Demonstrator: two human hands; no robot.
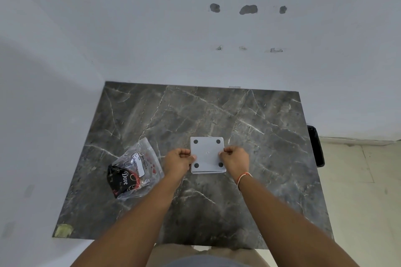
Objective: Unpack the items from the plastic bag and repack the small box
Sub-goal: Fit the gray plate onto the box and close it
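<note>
A dark grey marble table (249, 119) with pale veins stands against a white wall (152, 28). I take the small box (207, 155) as the landmark; it lies near the middle of the table top, a little toward the near edge. It is a flat, square, light grey box, and the side that faces up carries four dark round pads, one near each corner.

The left hand (179, 161) grips the left edge of the box, with fingers curled and the thumb on the top face. The right hand (235, 159) grips the right edge in the same way, clamped on it. On the right wrist there is an orange thread band (244, 176).

To the left of the box, apart from it, lies the plastic bag (135, 169) flat on the marble. It is transparent and holds a dark packet with the word "Dove" (124, 180) and a white label.

Far behind the box, the wall shows three grey patches (248, 9) in a row, and smaller chipped marks below them. To the right of the box, beyond the table edge, stands a black object (316, 145) on a pale tiled floor (364, 191). At the near left corner of the table there is a piece of yellowish tape (64, 230).
</note>
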